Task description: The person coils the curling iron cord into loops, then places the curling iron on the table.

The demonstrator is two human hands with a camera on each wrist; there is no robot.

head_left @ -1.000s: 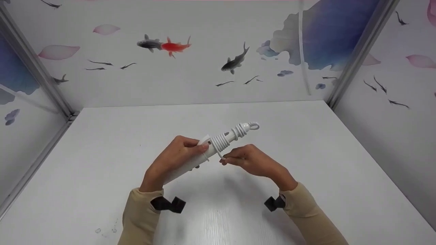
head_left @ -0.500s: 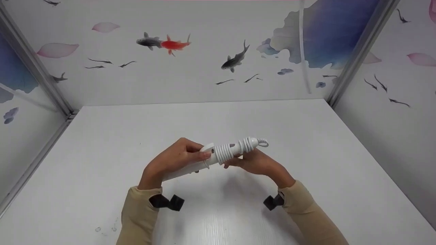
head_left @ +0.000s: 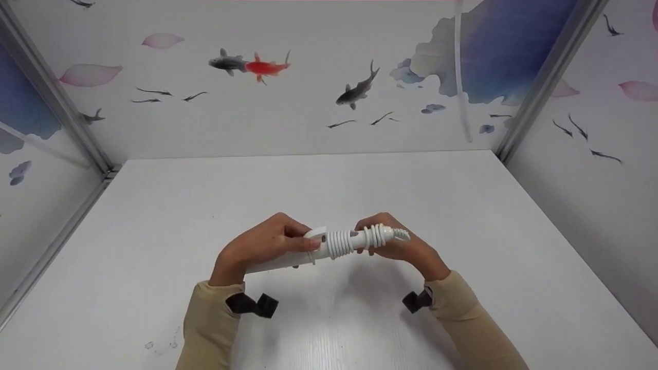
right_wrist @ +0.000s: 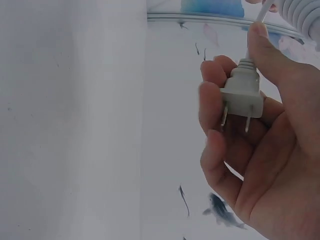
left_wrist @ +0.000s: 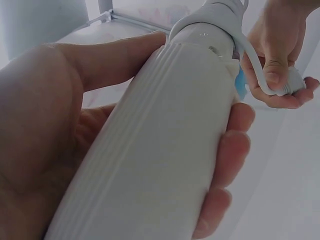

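Note:
A long white wand-shaped appliance (head_left: 280,262), its shape like a hair styling iron, lies nearly level above the table. White cord (head_left: 339,244) is wound in several coils round its narrower right part. My left hand (head_left: 272,241) grips the thick body, thumb on top near a raised tab and fingers underneath, as the left wrist view shows. Behind the cord-wound end is my right hand (head_left: 405,251), partly covered by it. In the right wrist view this hand holds the two-pin plug (right_wrist: 242,92), with the thumb (right_wrist: 258,34) against the cord just above it.
The white table (head_left: 205,190) spreads around both hands. A back wall (head_left: 303,118) printed with fish and petals stands behind it, with side panels left and right. Each wrist carries a small black camera mount (head_left: 266,306).
The appliance has swung from an upward slant to nearly level, its right end lowered. My right hand has gone from in front of the coils to behind the handle end.

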